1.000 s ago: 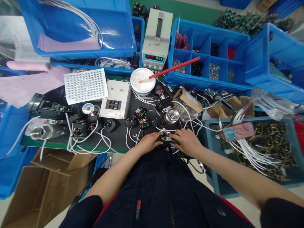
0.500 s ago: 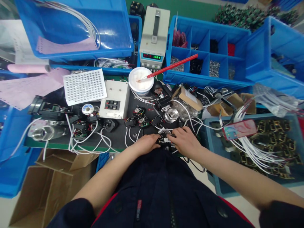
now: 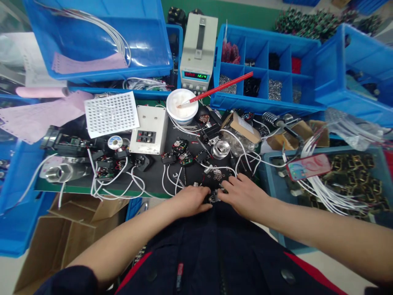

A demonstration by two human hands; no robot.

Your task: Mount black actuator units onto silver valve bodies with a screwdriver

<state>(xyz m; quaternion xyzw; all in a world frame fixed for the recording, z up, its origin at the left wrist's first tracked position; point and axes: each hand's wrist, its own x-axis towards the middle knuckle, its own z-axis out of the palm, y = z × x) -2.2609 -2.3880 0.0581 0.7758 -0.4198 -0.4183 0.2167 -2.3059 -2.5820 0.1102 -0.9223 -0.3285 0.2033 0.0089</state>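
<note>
At the bench's front edge, my left hand (image 3: 194, 200) has its fingers bent round a small dark and metallic part (image 3: 213, 197). From the other side my right hand (image 3: 241, 192) closes its fingertips on the same part, whose details are mostly hidden between the hands. Just beyond them lie several small ring-shaped washers (image 3: 217, 173) on the dark mat (image 3: 153, 176). A round silver metal piece (image 3: 220, 149) sits farther back. To the left are small circuit assemblies (image 3: 184, 157) with white wires.
A white bowl (image 3: 182, 107) holds a red brush (image 3: 221, 87). Behind stands a power supply (image 3: 199, 53) beside a divided blue bin (image 3: 267, 100). A soldering iron holder (image 3: 272, 119) is at the right, above a grey-blue tray (image 3: 273, 196) with a phone (image 3: 309, 167) over it.
Both hands have drawn down toward my body with the small part between them. The washers on the mat, largely hidden earlier, now show. The view has shifted slightly.
</note>
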